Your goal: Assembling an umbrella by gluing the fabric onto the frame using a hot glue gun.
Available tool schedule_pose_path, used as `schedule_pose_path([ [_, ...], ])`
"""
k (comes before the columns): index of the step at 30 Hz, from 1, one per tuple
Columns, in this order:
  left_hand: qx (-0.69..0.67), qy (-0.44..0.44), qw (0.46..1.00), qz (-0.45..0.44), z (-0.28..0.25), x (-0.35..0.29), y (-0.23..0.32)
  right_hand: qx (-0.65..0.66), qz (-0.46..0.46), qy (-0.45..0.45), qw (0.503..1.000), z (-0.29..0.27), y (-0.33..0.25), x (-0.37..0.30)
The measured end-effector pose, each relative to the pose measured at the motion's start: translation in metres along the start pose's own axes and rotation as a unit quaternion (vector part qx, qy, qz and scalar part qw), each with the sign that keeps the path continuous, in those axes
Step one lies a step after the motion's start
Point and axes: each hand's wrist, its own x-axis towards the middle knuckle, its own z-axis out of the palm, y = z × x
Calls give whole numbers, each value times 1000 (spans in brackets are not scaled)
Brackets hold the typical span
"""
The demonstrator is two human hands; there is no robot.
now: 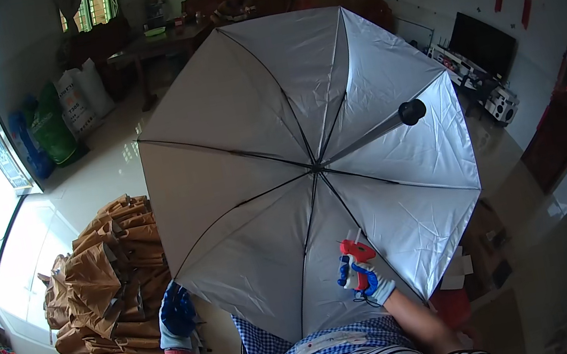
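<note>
A spread umbrella [223, 176] with a silver-grey inside and dark ribs fills the middle of the view, its inside facing me. Its shaft slants up to the right and ends in a black handle [412, 112]. At the canopy's lower left corner, by a rib tip, my left hand [177, 315], in a blue-and-white glove, is closed on the edge; the fingertips are partly hidden. My right hand [364, 280], gloved alike, grips a red pistol-shaped hand tool [357, 249] over the lower panels, near a rib. The tool's thin tip points toward the upper left.
Left of the umbrella lies a large heap of folded brown fabric [101, 285]. Stuffed sacks [58, 126] stand along the far left wall near an open doorway. A person [234, 4] sits behind a table [161, 43] at the back. A television [482, 45] stands at the right.
</note>
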Motion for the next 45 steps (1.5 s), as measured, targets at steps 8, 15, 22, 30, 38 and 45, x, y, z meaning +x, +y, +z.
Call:
schedule_pose_path([
  [8, 202, 11, 978, 42, 22, -13, 20, 2, -23, 11, 1000, -13, 2, -6],
  [15, -381, 44, 909, -161, 18, -13, 3, 13, -18, 3, 1000, -11, -3, -6],
  [22, -91, 40, 993, -58, 27, -29, -12, -12, -29, 43, 999, -14, -4, -6],
  [30, -412, 36, 892, -181, 21, -39, -4, -9, -15, 33, 999, -5, -4, -6],
  [38, -74, 6, 994, -86, 49, -35, 13, 23, -16, 12, 1000, -10, -14, -12],
  [45, -293, 39, 942, -162, 43, -34, -25, 18, -26, 25, 999, -24, -13, -13],
])
